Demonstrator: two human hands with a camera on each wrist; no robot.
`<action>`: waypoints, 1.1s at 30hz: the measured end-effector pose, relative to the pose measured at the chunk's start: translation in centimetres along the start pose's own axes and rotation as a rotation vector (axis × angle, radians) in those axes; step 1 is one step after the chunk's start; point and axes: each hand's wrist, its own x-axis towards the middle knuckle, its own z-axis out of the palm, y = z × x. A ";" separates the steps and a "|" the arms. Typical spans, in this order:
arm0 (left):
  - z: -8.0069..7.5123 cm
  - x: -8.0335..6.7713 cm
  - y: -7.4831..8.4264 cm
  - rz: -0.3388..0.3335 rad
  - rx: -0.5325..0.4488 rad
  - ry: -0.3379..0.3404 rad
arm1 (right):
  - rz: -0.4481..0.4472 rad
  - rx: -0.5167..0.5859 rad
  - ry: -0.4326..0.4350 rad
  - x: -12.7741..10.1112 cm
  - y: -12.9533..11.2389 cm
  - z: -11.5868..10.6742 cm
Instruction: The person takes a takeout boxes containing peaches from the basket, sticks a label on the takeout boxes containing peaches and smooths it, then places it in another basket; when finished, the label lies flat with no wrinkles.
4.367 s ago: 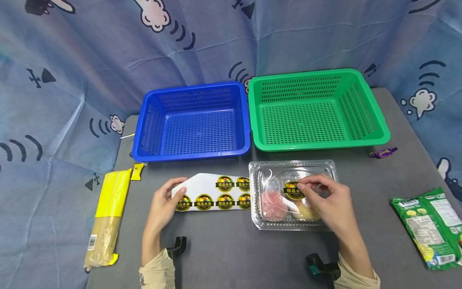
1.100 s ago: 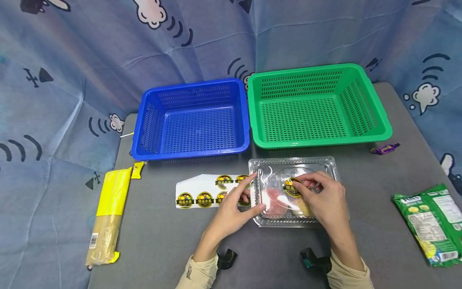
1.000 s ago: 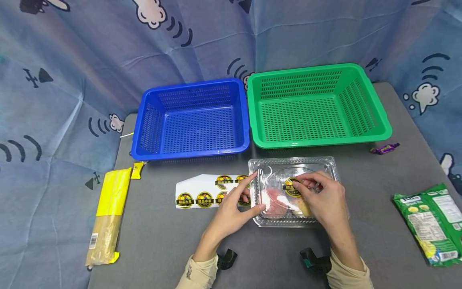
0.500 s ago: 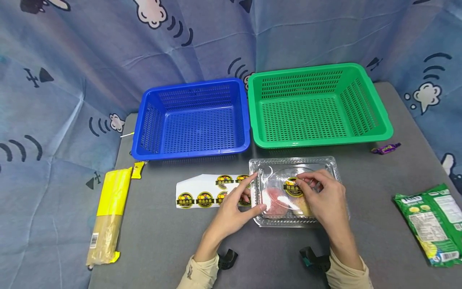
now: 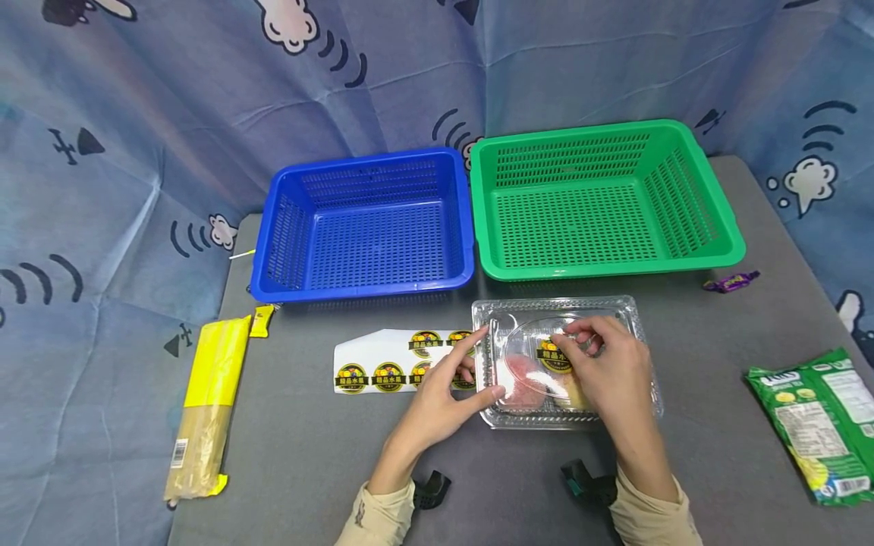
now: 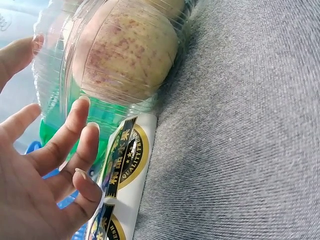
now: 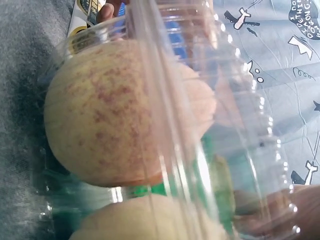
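Head view: box (image 5: 631,318), clear and lidded, lies long axis left to right on the grey table (image 5: 307,455), just before the green basket (image 5: 710,250). Right hand (image 5: 611,371) is on its lid, fingertips pinched at the round sticker (image 5: 554,356); left hand (image 5: 444,387) steadies the left edge, fingers straight

Left wrist: fingers (image 6: 75,135) spread loose against the box wall, above the sticker sheet (image 6: 125,165)

Right wrist: apple (image 7: 110,115) fills the box; fingers hidden
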 end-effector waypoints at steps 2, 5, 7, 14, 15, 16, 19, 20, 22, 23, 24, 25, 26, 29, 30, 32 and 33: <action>0.0 0.0 0.0 -0.004 -0.002 -0.003 | -0.017 -0.023 -0.024 0.0 0.0 0.0; -0.1 -0.1 0.1 -0.009 -0.004 -0.005 | -0.060 -0.055 -0.060 0.0 0.0 0.1; -0.1 -0.1 0.2 -0.010 -0.008 -0.005 | -0.087 -0.061 -0.087 0.0 0.0 0.0; -0.3 -0.2 0.2 -0.008 -0.015 -0.006 | -0.116 -0.007 -0.212 0.2 0.4 -1.2; -0.2 -0.2 0.2 -0.007 -0.014 -0.007 | -0.113 0.005 -0.230 0.2 0.5 -1.4; -0.2 -0.2 0.3 -0.012 -0.015 -0.009 | -0.110 0.016 -0.244 0.2 0.6 -1.5; -0.3 -0.2 0.3 -0.020 -0.014 -0.012 | -0.108 0.039 -0.246 0.3 0.8 -1.8; -0.3 -0.2 0.3 -0.022 -0.012 -0.013 | -0.109 0.047 -0.228 0.3 0.8 -1.8; -0.3 -0.2 0.3 -0.027 -0.007 -0.014 | -0.110 0.053 -0.178 0.4 0.9 -1.6; -0.3 -0.1 0.3 -0.029 -0.005 -0.014 | -0.110 0.052 -0.150 0.4 0.9 -1.4; -0.3 -0.1 0.3 -0.029 -0.004 -0.015 | -0.107 0.050 -0.122 0.4 0.9 -1.3; -0.3 -0.1 0.3 -0.029 -0.001 -0.015 | -0.100 0.048 -0.095 0.4 0.9 -1.2; -0.2 -0.1 0.3 -0.029 0.001 -0.016 | -0.092 0.042 -0.074 0.4 0.9 -1.1; -0.2 -0.1 0.3 -0.037 0.001 -0.018 | -0.054 0.020 -0.045 0.4 0.8 -0.8; -0.2 -0.1 0.3 -0.041 0.000 -0.020 | -0.038 0.014 -0.041 0.4 0.7 -0.7; -0.2 -0.1 0.3 -0.047 0.000 -0.022 | -0.009 0.003 -0.037 0.5 0.5 -0.7; -0.2 -0.1 0.3 -0.046 -0.001 -0.023 | 0.006 0.000 -0.036 0.5 0.4 -0.6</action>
